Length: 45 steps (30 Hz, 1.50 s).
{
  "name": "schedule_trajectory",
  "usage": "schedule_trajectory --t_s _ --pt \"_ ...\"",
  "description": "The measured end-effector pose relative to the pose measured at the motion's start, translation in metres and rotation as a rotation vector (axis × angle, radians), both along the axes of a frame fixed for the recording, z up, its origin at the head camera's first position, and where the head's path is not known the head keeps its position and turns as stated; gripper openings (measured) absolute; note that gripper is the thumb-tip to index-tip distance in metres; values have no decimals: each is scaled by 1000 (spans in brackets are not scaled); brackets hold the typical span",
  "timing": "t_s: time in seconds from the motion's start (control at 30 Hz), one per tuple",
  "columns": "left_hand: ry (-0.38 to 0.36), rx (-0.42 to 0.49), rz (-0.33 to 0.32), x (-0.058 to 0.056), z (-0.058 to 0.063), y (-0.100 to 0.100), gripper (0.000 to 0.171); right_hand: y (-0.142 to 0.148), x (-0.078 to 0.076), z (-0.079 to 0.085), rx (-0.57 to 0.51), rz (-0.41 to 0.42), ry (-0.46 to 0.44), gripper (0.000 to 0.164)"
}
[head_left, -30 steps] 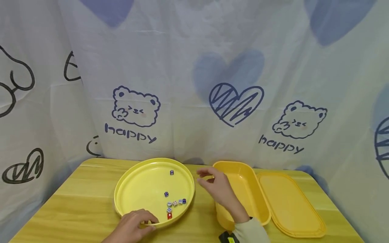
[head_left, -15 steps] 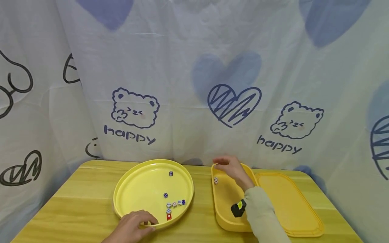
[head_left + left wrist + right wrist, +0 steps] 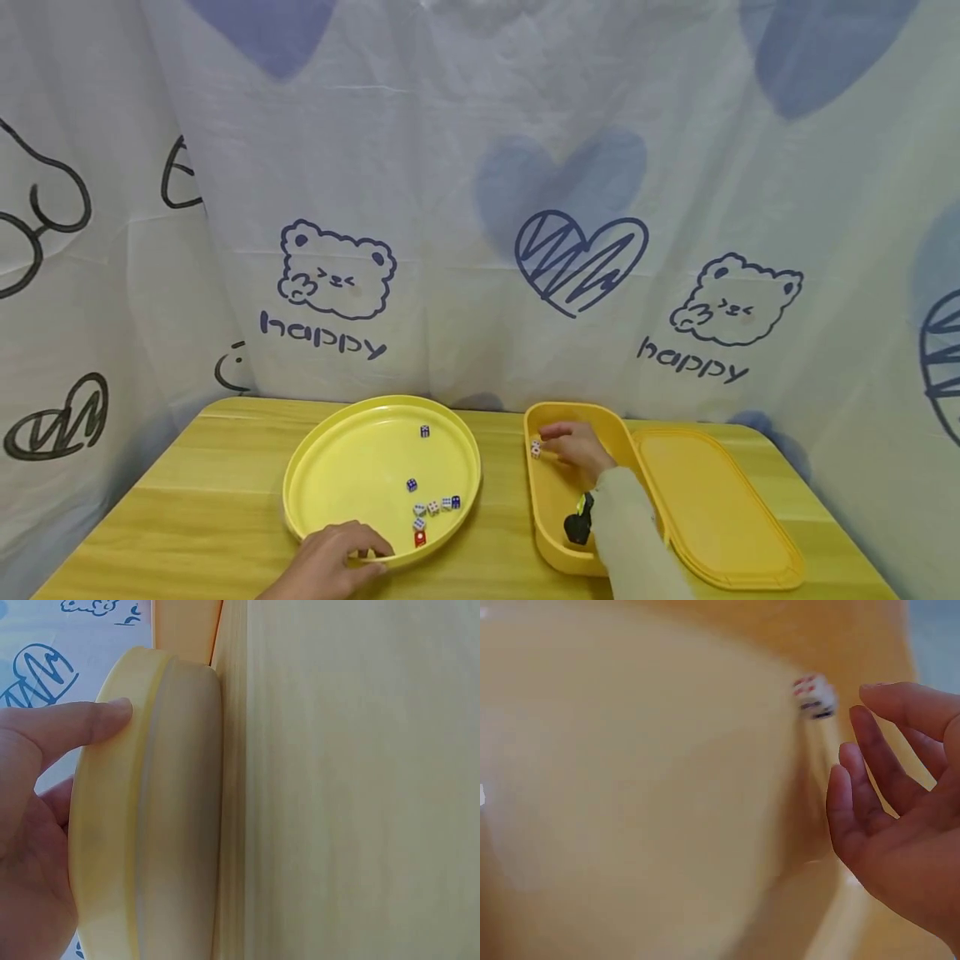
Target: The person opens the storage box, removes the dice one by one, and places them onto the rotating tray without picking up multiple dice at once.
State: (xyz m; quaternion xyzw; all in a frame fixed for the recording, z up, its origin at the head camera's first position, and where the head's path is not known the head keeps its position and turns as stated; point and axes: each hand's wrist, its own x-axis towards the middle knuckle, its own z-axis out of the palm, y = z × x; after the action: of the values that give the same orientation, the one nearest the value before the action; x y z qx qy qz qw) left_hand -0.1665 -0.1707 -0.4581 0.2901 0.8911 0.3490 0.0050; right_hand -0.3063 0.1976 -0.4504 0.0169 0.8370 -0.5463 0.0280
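My left hand (image 3: 327,560) grips the near rim of a round yellow tray (image 3: 330,417), thumb on the outer wall and fingers over the inside. In the left wrist view, the thumb presses the side of the tray (image 3: 112,817). Several small dice lie in the tray: white dice (image 3: 419,509), blue dice (image 3: 411,484) and a red die (image 3: 420,539). My right hand (image 3: 577,446) is inside the deep orange box (image 3: 534,500), its fingers loosely bent and holding nothing. Just beyond its fingertips, in the right wrist view, is a white die (image 3: 814,696) with red and dark dots, slightly blurred.
A flat orange lid (image 3: 723,508) lies right of the box, along its side. Wood-patterned tabletop (image 3: 187,483) shows around the tray and between tray and box. A white curtain (image 3: 450,167) with printed hearts and bears hangs behind the table.
My right hand has moved right from between tray and box, over the box, then down into it. A white die has come into view by the box's left wall. My left hand stays put.
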Motion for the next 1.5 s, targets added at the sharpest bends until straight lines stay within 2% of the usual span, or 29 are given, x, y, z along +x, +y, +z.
schedule_trajectory --t_s 0.1,0.33,0.5,0.67,0.77,1.0,1.13,1.3,1.5 --pt "10 3 -6 0 0 1 13 1 1 -7 -2 -18 -5 27" --pt "128 29 -52 -1 1 2 12 -4 -1 -13 -42 -47 9 29" --pt "108 23 -48 0 3 2 12 -8 0 -16 -25 -49 23 23" --pt "113 14 -45 0 4 1 12 -10 1 -16 79 -19 56 17" --pt "134 14 -51 0 3 1 12 -11 1 -16 129 -16 58 15" --pt "182 31 -64 0 -1 1 11 -12 -1 -16 161 -28 49 11" --pt "167 32 -60 0 -2 2 11 -11 -2 -17 146 -32 50 10" --pt "145 28 -57 0 -2 3 11 -8 -3 -21 73 -35 38 11" --pt "150 32 -49 -1 -2 3 10 -5 -4 -24 41 -39 21 15"
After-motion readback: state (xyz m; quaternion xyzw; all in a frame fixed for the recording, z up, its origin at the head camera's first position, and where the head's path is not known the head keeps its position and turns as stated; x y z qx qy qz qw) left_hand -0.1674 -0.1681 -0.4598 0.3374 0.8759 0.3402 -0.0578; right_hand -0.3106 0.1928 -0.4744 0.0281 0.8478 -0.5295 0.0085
